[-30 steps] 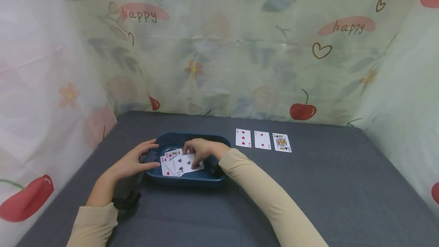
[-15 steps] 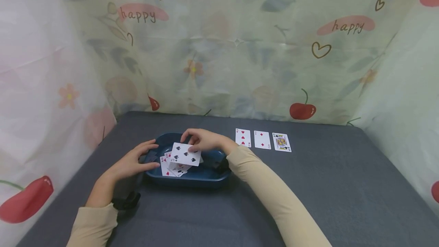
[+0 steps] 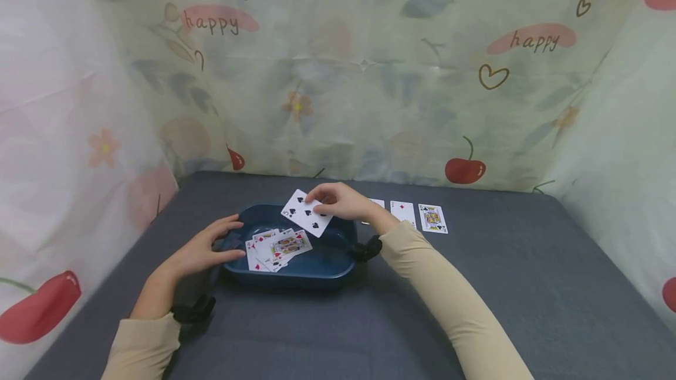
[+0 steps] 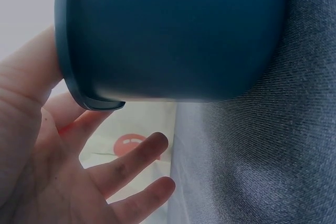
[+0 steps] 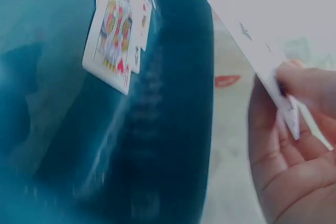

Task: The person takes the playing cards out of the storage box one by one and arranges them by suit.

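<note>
My right hand pinches a five of spades between thumb and fingers, tilted above the far rim of a dark blue tray. In the right wrist view, that card is seen nearly edge-on, with a second pale edge showing beside it in the palm. My left hand holds the tray's left end. The left wrist view shows its thumb over the rim and other fingers stretched out beneath. Several overlapping playing cards lie face up inside, a face card of hearts on top.
Behind the tray to the right, three face-up cards form a row: a hearts card partly hidden by my right hand, a two of diamonds and a black-suited face card. A dark grey cloth covers the table. Patterned curtains stand around it.
My right hand has lifted the five of spades out of the tray and moved it up and right, uncovering the hearts face card. The left hand has stayed at the tray's end.
</note>
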The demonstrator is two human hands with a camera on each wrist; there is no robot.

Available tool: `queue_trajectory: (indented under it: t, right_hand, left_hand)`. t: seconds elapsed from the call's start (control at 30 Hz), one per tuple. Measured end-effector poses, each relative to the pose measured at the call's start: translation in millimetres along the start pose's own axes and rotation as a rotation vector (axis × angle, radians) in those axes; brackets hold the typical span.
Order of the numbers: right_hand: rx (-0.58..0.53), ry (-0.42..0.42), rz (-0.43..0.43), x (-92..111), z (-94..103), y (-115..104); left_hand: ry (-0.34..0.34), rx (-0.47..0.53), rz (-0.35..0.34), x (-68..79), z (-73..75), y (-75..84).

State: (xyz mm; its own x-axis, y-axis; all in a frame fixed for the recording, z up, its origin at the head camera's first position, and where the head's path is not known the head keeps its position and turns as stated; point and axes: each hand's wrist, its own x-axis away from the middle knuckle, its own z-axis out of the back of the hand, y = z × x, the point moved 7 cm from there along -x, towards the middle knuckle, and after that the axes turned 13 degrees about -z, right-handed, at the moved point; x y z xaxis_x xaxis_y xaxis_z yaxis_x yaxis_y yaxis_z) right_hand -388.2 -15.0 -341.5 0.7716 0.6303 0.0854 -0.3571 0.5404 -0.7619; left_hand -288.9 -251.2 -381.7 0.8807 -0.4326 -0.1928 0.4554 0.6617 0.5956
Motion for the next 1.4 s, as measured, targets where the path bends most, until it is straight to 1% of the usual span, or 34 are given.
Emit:
queue_trajectory:
  t: [0.17, 0.3, 0.5, 0.6, 0.73, 0.93, 1.2, 1.4]
  right_hand:
    - [-0.036, 0.057, -0.055, 13, 21.0, 12]
    - [-0.063, 0.090, -0.093, 24, 34.1, 24]
    - [-0.100, 0.140, -0.114, 38, 47.8, 42]
    - [-0.118, 0.150, -0.116, 45, 53.1, 51]
    - [-0.133, 0.166, -0.152, 55, 60.3, 64]
    - [-0.128, 0.216, -0.229, 69, 71.7, 84]
    - [-0.150, 0.289, -0.264, 85, 87.5, 107]
    - [-0.122, 0.380, -0.330, 99, 106.0, 133]
  left_hand:
    - [-0.001, 0.010, -0.008, 0.7, 0.5, 0.8]
    - [0.000, 0.011, -0.003, 0.8, 0.6, 0.5]
    - [-0.002, 0.015, 0.000, 0.7, -0.2, -0.8]
    - [-0.001, 0.016, -0.006, 0.7, -0.6, -0.8]
    - [-0.001, 0.012, -0.008, 1.3, -0.6, -0.7]
    - [-0.004, 0.012, -0.014, 1.7, -0.5, 0.0]
    - [-0.006, 0.010, -0.019, 1.5, -0.7, -0.5]
    - [-0.006, 0.013, -0.013, 0.9, -0.9, -0.7]
